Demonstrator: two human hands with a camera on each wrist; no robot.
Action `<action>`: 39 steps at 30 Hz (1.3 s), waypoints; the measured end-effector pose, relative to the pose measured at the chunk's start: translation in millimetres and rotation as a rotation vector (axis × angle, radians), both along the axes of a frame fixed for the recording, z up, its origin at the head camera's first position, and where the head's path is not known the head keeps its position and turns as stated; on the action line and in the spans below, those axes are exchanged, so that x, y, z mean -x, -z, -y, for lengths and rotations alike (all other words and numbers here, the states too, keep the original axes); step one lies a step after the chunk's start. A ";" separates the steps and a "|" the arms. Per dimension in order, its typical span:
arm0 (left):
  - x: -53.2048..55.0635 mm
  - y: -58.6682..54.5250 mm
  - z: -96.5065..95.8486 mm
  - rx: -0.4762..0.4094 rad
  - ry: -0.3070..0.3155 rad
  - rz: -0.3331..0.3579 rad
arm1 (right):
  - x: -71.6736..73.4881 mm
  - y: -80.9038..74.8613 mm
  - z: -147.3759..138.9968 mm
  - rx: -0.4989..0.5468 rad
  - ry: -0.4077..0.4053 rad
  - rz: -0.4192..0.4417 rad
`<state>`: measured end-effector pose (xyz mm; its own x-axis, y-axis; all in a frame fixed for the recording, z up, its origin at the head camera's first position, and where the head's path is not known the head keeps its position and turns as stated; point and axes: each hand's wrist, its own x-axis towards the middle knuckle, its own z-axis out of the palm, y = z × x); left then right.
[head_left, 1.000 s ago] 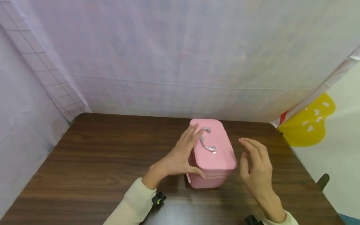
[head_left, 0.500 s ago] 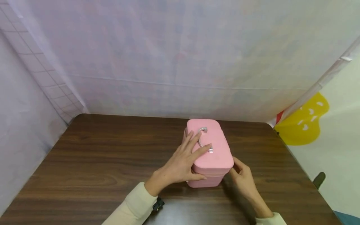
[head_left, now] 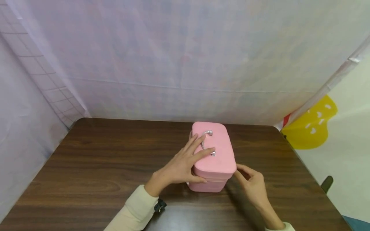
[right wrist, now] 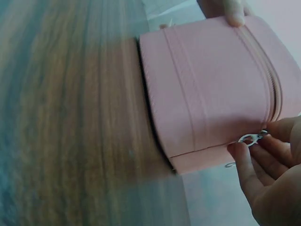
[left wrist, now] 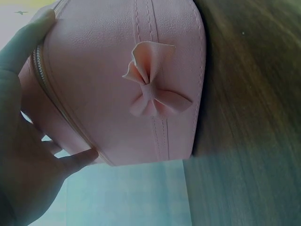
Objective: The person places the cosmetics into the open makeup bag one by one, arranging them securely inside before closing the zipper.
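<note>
A pink case (head_left: 217,158) with a silver carry handle (head_left: 203,146) on its lid stands on the table (head_left: 121,154). My left hand (head_left: 180,163) rests on it, fingers spread over the lid and handle, thumb against the near end by the zipper (left wrist: 63,106). In the left wrist view, one fingertip touches the bow (left wrist: 150,89) side at the zipper line. At the case's right near corner, my right hand (head_left: 254,186) pinches a small metal zipper pull (right wrist: 249,138) between thumb and finger. The zipper seam looks closed along the near end.
A pale curtain (head_left: 185,64) hangs right behind the table's back edge. On the right wall is a yellow shape (head_left: 309,131) with white marks. A black wrist strap piece (head_left: 160,205) sits below my left sleeve (head_left: 133,208).
My right hand has come in from the right to the case's corner and now pinches the zipper pull. My left fingers have settled on the lid. The case has shifted slightly left.
</note>
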<state>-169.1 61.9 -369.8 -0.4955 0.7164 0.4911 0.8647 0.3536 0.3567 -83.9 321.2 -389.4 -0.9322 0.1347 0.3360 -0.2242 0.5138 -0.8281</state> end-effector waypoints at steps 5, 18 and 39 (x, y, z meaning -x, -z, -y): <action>-1.4 -2.1 -0.4 0.010 -0.011 0.012 | 0.0 -2.9 2.2 -0.056 0.050 0.030; -20.8 6.7 -18.1 -0.136 -0.168 -0.073 | -0.1 12.2 2.8 -0.303 -0.059 -0.195; -26.4 12.1 -26.0 -0.225 -0.249 -0.182 | -7.0 -7.9 -10.4 -0.384 -0.162 -0.214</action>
<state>-142.7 87.8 -381.9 -0.5307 0.4497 0.7184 0.8188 0.4910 0.2975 -76.9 331.5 -381.5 -0.8353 -0.1789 0.5199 -0.4720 0.7185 -0.5110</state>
